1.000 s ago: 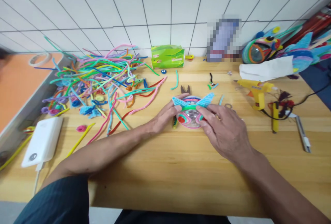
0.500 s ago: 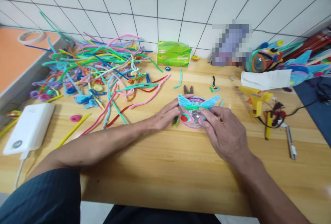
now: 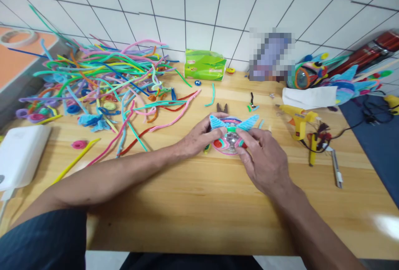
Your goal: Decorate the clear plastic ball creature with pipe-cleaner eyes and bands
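A round craft piece [image 3: 231, 140] with a clear middle, a pink rim, red round parts and two blue pointed ears lies on the wooden table. My left hand [image 3: 202, 135] grips its left side, thumb near the base of the left ear. On the right side, my right hand [image 3: 263, 153] holds it, with thumb and index finger at the rim. Both hands have their fingers bent around the piece. The dark jaws of pliers [image 3: 222, 107] show just behind it; the rest of the tool is hidden.
Colourful pipe cleaners [image 3: 106, 74] are heaped at the back left, near a white power bank [image 3: 23, 153]. A green tissue pack [image 3: 205, 65] stands by the wall. A yellow glue gun [image 3: 298, 119] and a cutter knife [image 3: 336, 169] lie right.
The view has shifted slightly, so things appear further left. My left thumb has moved inward along the top of the piece, and both hands still hold it.
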### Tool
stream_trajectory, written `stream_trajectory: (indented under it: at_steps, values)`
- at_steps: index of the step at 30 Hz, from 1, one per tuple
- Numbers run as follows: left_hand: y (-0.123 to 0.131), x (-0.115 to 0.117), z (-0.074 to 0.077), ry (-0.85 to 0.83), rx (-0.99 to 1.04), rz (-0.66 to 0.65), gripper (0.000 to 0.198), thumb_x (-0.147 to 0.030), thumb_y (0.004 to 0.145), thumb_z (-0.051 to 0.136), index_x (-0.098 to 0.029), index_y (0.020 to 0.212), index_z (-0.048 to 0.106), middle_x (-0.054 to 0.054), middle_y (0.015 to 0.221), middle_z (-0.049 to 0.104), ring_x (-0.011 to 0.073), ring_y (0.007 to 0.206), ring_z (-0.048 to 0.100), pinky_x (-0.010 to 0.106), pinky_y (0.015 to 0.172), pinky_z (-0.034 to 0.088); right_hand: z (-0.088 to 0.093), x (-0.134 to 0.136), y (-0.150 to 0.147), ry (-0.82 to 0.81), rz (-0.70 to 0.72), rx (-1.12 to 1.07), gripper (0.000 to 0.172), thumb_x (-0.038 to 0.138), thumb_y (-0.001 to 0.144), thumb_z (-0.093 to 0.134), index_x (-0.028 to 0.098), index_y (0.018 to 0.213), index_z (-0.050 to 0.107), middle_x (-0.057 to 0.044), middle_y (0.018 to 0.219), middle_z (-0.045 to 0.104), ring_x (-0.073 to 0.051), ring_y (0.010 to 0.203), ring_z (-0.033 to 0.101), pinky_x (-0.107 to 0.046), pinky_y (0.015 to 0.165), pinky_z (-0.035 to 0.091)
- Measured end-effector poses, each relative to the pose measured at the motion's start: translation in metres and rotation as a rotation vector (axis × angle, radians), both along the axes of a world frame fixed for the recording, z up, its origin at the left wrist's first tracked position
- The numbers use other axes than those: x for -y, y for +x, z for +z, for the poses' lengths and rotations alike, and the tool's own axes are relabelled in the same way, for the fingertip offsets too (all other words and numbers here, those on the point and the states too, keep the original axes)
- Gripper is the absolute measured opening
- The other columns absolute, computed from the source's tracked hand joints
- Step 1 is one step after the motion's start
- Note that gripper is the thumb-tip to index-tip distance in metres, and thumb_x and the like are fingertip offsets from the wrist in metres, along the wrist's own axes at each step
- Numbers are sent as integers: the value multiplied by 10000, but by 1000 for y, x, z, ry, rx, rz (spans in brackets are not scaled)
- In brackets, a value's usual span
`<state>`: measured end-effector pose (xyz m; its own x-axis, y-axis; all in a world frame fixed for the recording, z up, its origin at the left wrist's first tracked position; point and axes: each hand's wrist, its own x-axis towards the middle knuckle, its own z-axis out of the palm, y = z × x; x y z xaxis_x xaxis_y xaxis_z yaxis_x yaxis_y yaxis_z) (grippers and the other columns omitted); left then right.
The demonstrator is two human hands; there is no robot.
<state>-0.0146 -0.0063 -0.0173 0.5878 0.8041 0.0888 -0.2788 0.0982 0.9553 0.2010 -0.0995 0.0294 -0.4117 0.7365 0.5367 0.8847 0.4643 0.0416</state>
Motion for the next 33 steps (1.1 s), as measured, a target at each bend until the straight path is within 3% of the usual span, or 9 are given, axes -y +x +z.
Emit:
stream_trajectory:
  at_steps: [11,19,27,33]
  values:
    - [1,1,3,13,-23,38,542,-526,943,791,-229,1377,659,92,1380,735,292,1253,693,433,1097,560,-1,0,-1,-6,5,-144,556,220,1039,608,240,1589,525,-144,1232,725,-296,1067,716,-449,895,617]
    - [-2,3,7,4,-99,55,587,-567,946,784,-221,1398,643,108,1410,725,319,1281,680,470,1099,545,8,-1,5,98,-4,-337,310,154,998,647,227,1299,672,-115,1137,796,-274,1060,748,-429,931,610]
    - [-3,2,6,25,-97,68,507,-526,959,790,-241,1361,672,81,1395,729,302,1290,665,463,1119,533,5,-5,-2,15,46,-275,234,148,1035,595,173,1252,680,-132,1165,796,-271,1044,726,-429,920,586]
    - [-2,2,6,51,-101,79,568,-579,944,790,-219,1360,646,92,1368,732,295,1259,673,445,1083,554,6,-2,-1,26,34,-128,319,297,1095,577,138,1358,665,-154,1170,762,-282,1007,692,-430,873,561]
